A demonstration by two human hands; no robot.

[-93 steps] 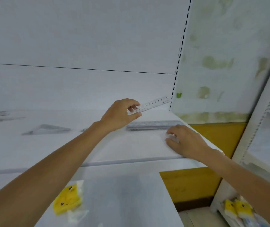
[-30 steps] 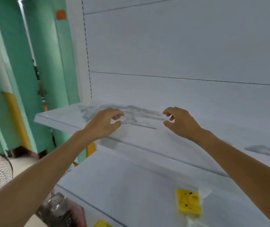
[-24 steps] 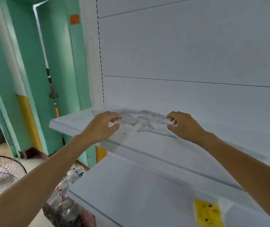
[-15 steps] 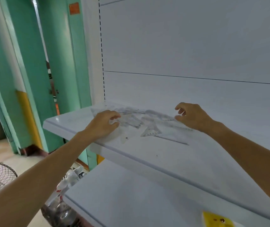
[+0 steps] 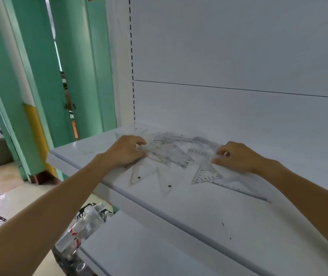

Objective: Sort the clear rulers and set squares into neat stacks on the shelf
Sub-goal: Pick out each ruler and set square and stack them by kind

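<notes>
Both hands are working on the shelf (image 5: 199,212). The left hand (image 5: 127,152) is gripping the left edge of the clear pile (image 5: 171,154). At the pile's right, the right hand (image 5: 238,158) is pinching a set square (image 5: 207,177) marked 1 to 5.

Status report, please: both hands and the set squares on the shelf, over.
Left hand and right hand each pinching an edge of the jumbled clear set squares. Pile unsorted on white shelf. Only the hands over it.

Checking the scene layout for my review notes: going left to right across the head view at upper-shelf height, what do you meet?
green door frame → left hand → pile of clear set squares → right hand
</notes>
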